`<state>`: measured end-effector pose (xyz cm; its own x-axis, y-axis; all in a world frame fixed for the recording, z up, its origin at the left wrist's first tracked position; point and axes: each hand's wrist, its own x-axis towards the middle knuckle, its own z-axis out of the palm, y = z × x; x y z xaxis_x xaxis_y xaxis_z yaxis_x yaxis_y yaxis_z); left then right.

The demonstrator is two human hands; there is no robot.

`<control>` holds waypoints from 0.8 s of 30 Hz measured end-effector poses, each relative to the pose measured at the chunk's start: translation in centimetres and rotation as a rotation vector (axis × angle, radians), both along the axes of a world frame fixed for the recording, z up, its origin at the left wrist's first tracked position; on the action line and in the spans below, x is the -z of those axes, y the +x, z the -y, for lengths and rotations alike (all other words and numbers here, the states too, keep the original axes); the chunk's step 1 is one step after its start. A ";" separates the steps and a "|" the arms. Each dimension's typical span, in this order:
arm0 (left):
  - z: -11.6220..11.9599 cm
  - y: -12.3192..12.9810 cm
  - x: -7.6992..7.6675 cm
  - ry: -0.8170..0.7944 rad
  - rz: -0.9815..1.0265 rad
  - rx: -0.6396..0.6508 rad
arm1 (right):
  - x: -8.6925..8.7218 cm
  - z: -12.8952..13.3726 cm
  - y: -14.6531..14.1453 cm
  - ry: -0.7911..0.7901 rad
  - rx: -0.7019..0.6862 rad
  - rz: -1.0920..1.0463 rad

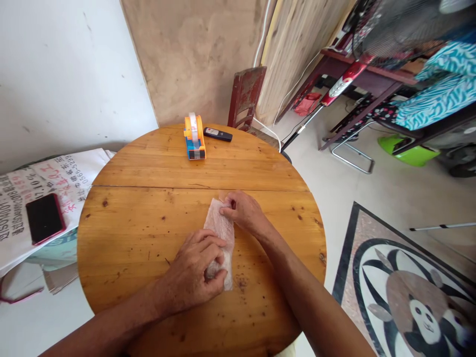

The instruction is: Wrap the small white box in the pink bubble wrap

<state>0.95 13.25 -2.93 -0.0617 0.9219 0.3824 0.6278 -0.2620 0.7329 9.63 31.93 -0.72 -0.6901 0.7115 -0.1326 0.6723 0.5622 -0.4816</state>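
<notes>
A narrow strip of translucent bubble wrap lies lengthwise on the round wooden table. My right hand pinches its far right corner between thumb and fingers. Nearer to me, my left hand rests over the lower part of the strip, its fingers curled and its thumb pressed on the wrap. The fingers cover part of the strip, and whether anything is wrapped inside I cannot tell. Beyond my hands stands an orange and blue tape dispenser with a roll of clear tape in it.
A black remote control lies beside the dispenser. At left, a phone rests on printed sacks. A wooden chair stands behind the table. To the right are a standing fan and a seated person's patterned clothing.
</notes>
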 end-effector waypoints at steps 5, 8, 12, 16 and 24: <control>0.5 0.1 -0.4 -0.040 -0.184 -0.012 | 1.2 -0.2 -0.2 -0.099 0.020 -0.193; 0.8 0.2 -1.4 -0.065 -0.329 -0.030 | 1.9 -0.4 -0.2 -0.204 0.042 -0.309; 1.1 0.5 -2.3 -0.124 -0.427 -0.075 | 1.9 -0.3 -0.2 -0.409 0.044 -0.423; 1.2 0.6 -1.9 -0.123 -0.400 -0.096 | 0.4 0.8 0.0 -0.575 0.041 -0.574; 1.5 1.1 -0.3 -0.063 -0.312 -0.225 | -3.7 4.5 2.0 -0.512 -0.136 -0.582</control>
<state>2.00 11.79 -2.61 -0.1547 0.9208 0.3581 0.8596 -0.0532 0.5082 11.59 27.39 2.94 -0.8256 0.5641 -0.0120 0.1739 0.2342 -0.9565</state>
